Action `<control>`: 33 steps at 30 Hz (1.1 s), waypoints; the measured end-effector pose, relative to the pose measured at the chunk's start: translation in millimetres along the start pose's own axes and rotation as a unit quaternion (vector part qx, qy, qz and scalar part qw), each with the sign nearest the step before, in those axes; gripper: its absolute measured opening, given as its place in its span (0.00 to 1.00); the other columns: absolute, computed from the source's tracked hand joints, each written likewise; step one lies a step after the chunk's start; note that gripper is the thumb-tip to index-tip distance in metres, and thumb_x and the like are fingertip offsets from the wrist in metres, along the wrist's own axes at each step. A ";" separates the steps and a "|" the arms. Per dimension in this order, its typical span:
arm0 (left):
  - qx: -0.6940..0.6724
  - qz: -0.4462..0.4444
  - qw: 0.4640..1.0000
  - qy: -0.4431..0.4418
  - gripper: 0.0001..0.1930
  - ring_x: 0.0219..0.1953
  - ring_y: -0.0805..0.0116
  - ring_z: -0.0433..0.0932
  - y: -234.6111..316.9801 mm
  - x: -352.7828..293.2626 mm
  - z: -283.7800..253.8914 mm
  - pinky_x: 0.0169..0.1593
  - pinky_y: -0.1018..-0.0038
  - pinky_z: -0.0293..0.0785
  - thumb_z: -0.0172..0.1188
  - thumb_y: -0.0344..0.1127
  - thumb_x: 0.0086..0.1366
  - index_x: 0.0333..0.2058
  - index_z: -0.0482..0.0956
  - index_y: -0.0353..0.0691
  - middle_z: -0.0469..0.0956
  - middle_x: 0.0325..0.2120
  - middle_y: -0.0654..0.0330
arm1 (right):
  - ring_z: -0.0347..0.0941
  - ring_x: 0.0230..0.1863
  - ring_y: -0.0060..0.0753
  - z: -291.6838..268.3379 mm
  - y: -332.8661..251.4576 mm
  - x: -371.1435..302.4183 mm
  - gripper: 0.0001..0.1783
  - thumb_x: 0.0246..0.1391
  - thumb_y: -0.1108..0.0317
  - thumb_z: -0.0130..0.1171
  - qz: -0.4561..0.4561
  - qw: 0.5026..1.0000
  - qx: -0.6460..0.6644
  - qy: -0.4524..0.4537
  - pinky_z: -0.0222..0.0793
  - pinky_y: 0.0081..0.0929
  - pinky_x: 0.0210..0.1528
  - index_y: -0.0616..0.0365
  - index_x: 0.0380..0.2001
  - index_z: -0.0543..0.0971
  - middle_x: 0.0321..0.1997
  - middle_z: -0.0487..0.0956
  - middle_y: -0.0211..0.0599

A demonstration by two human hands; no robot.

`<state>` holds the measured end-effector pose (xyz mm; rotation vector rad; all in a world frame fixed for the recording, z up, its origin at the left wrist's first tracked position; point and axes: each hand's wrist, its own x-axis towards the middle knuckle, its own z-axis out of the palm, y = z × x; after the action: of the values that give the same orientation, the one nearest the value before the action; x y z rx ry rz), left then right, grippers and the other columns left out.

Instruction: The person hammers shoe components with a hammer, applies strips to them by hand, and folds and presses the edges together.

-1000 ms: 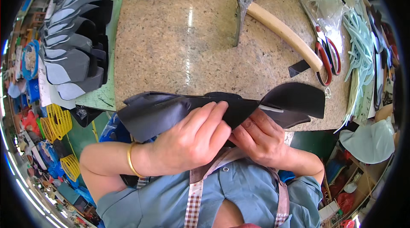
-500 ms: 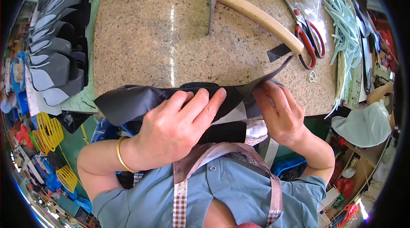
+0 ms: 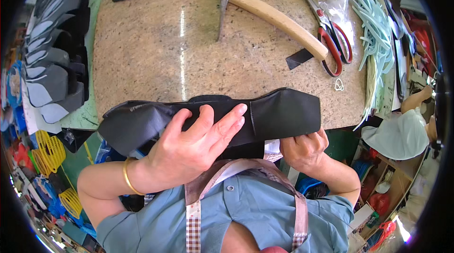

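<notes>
A black shoe upper (image 3: pixel 285 113), leather-like and opened out sideways, lies along the near edge of the worktable. Its left end bulges and creases, while the right end is spread flat with a stitched seam beside it. My left hand (image 3: pixel 189 142) rests on its middle with fingers stretched out over the surface; the thumb is hidden. At the lower right edge, my right hand (image 3: pixel 305 149) is closed on the upper, its fingertips partly hidden under the material.
Beyond the upper, a wooden-handled hammer (image 3: pixel 279 23) and red-and-black scissors (image 3: pixel 333 47) lie on the speckled worktable (image 3: pixel 142 49). Overlapping dark pieces (image 3: pixel 49 82) line the left side. Pale green strips (image 3: pixel 376 30) hang at right, near a white bag (image 3: pixel 399 132).
The right end of the upper, folded up before, now lies spread out. My right hand has moved down to its lower edge. My left hand stays on the middle.
</notes>
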<state>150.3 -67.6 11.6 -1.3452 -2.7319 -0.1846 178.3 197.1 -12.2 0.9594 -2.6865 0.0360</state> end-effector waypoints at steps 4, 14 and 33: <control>-0.061 0.053 0.997 -0.018 0.16 0.54 0.64 0.72 -0.9 7.2 6.6 0.52 0.69 0.69 0.56 0.31 0.55 0.42 0.79 0.32 0.73 0.58 0.54 | 0.77 0.42 0.37 9.1 2.7 -11.0 0.15 0.37 0.70 0.59 0.034 0.997 0.065 0.000 0.72 0.37 0.48 0.55 0.33 0.84 0.40 0.81 0.36; -0.046 0.068 0.996 -0.018 0.09 0.36 0.73 0.71 25.5 60.5 21.9 0.31 0.78 0.61 0.54 0.38 0.55 0.30 0.72 0.40 0.66 0.62 0.43 | 0.71 0.61 0.56 -12.6 20.3 -1.9 0.23 0.58 0.63 0.60 0.245 0.957 0.140 0.071 0.68 0.48 0.61 0.67 0.52 0.76 0.60 0.73 0.55; -0.320 -0.251 0.863 0.299 0.55 0.52 0.60 0.72 -94.2 -77.4 -11.0 0.58 0.65 0.67 0.81 0.37 0.40 0.66 0.55 0.37 0.76 0.49 0.53 | 0.80 0.46 0.41 -11.7 -75.5 114.1 0.38 0.45 0.66 0.69 0.128 0.880 0.447 -0.099 0.77 0.32 0.40 0.63 0.60 0.69 0.47 0.82 0.42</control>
<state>122.9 -186.7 5.6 -0.4374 -2.4400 -1.3829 144.3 69.4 25.1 0.8121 -2.9586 1.4015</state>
